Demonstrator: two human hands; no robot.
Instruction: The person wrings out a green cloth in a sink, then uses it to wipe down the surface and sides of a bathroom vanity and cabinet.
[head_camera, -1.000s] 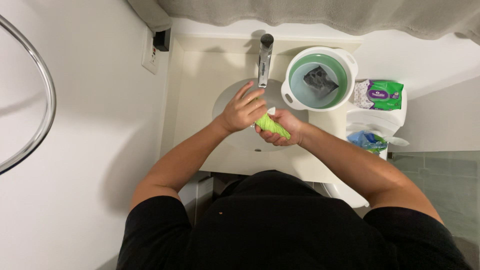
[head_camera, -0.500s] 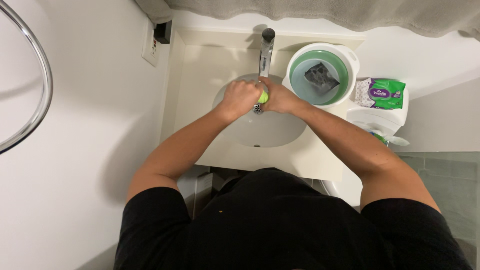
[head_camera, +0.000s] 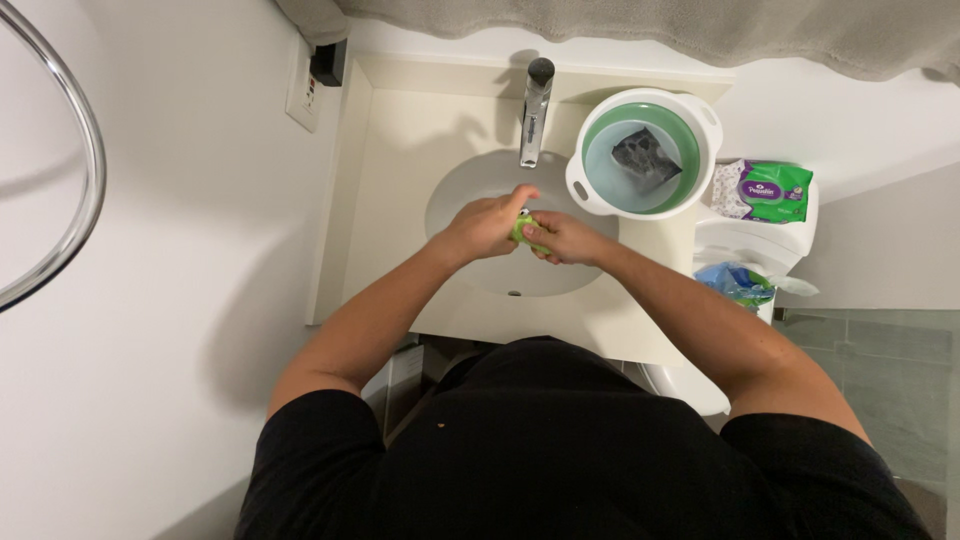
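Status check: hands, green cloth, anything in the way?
Left hand and right hand both grip the green cloth. Cloth bunched over the sink, below the faucet. Nothing blocking.

You're looking at a bright green cloth (head_camera: 522, 228) over a cream sink (head_camera: 470, 190) with a silver tap (head_camera: 534, 110). The white bowl (head_camera: 708, 118) has a green inside. The wipes packet (head_camera: 765, 190) is green and purple; your shirt (head_camera: 560, 450) is black.

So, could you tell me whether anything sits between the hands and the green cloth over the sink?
Nothing visible does: the left hand and right hand both grip the green cloth directly, bunched between them above the sink.
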